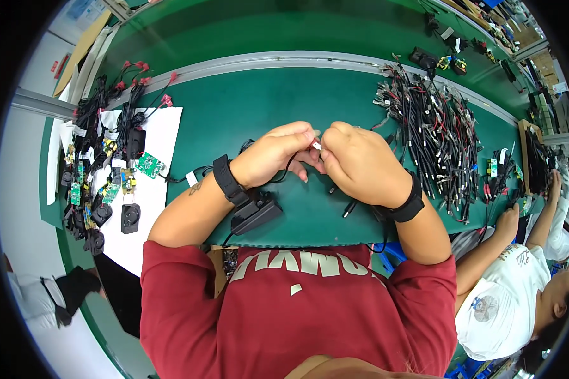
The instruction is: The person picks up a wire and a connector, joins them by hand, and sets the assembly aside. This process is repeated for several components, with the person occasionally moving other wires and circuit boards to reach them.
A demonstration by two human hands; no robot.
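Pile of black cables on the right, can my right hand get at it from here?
Likely yes: the right hand is near the pile of black cables, with nothing tall apparent between, though it looks busy at a small white piece with the left hand.

I look down on a green tabletop, pale strip along its far edge, green panel behind, metal bar at left.

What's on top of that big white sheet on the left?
Green circuit boards, black cables and black plastic housings. They hide part of the white sheet; anything tucked beneath them can't be seen.
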